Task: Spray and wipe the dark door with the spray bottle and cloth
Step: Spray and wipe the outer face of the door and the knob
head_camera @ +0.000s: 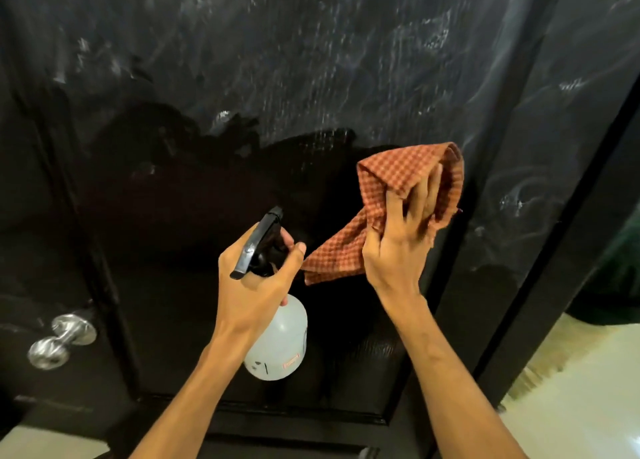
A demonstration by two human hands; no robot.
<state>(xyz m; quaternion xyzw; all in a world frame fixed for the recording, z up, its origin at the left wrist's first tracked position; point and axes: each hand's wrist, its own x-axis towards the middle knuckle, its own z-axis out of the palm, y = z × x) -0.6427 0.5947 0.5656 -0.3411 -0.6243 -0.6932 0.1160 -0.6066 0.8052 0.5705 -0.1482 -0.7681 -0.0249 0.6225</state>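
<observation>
Head view: left hand (258, 278) is gripping the spray bottle (277, 337), right hand (401, 237) is gripping the checked cloth (391, 181) against the dark door (207, 181), with white streaks up high.

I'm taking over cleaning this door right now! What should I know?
Left hand grips the spray bottle by its trigger head, nozzle toward the door.
Right hand holds the bunched checked cloth up by the door's middle panel.
Done: the area around the hands looks dark and wiped.
Left: whitish streaks cover the upper door and the right edge; wipe those.
</observation>
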